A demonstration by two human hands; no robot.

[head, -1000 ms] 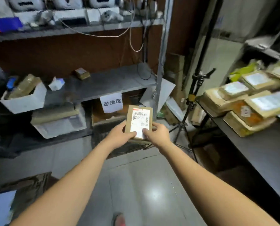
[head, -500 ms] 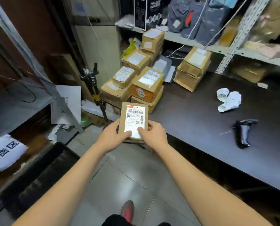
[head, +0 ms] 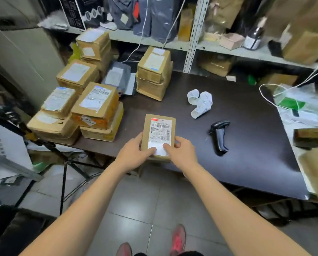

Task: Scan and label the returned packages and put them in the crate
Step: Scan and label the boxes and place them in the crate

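Observation:
A small brown cardboard package [head: 154, 126] with a white barcode label faces up above the front edge of the dark table [head: 247, 126]. My left hand [head: 134, 154] grips its lower left side, thumb on the label. My right hand [head: 180, 152] grips its lower right side, thumb also on the label. A black handheld scanner [head: 220, 134] lies on the table to the right of the package. A curled strip of white labels [head: 199, 103] lies behind it. No crate shows in this view.
Several taped cardboard boxes [head: 91, 106] are stacked on the table's left end. Another stack [head: 153, 71] stands at the back. A tripod [head: 65, 163] stands left of the table. Shelves with bags run behind. Plastic bags [head: 300, 106] and boxes crowd the right edge.
The view has swung right from the grey shelving to the dark table. Both hands kept their hold on the package, which now hangs over the table's front edge, near the scanner.

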